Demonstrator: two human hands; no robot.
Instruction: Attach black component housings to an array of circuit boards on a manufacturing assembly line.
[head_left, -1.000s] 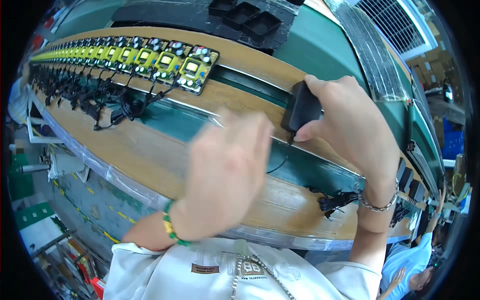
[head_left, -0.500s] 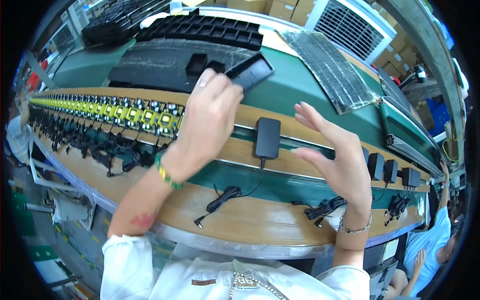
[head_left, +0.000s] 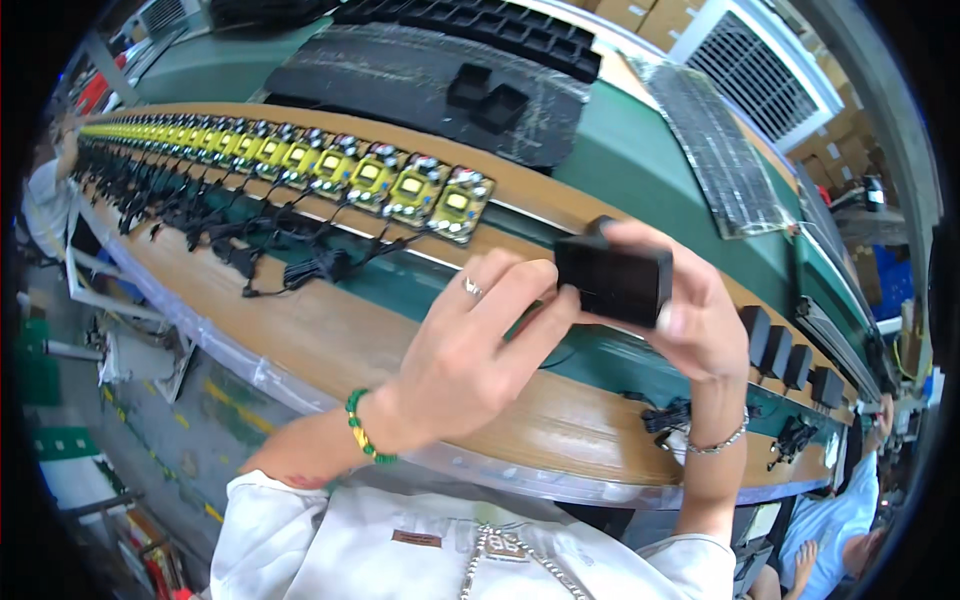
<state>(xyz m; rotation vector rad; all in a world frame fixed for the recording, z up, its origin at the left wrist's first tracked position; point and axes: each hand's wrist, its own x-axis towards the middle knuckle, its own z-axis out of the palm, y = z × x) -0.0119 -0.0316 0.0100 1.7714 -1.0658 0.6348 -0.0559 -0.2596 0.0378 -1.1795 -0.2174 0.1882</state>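
A black rectangular plastic case is held up over the bench. My right hand is closed round its right end, thumb at the lower corner and fingers behind. At the left end, my left hand has its fingertips pinched against the edge. A small dark part shows above the case, and I cannot tell whether it is a separate piece. Part of a thin black cord shows beneath. Left of my hands, a row of yellow-and-green circuit boards with black cables lines the bench.
Two small black open boxes lie on a dark mat behind the boards. Black power adapters stand at the right, near coiled cords. A black tray sits at the back. Another person is at the right.
My left hand has come down from the mat, and the long black case there is gone from it. The adapter is no longer on the bench. My open right hand has closed on a black case.
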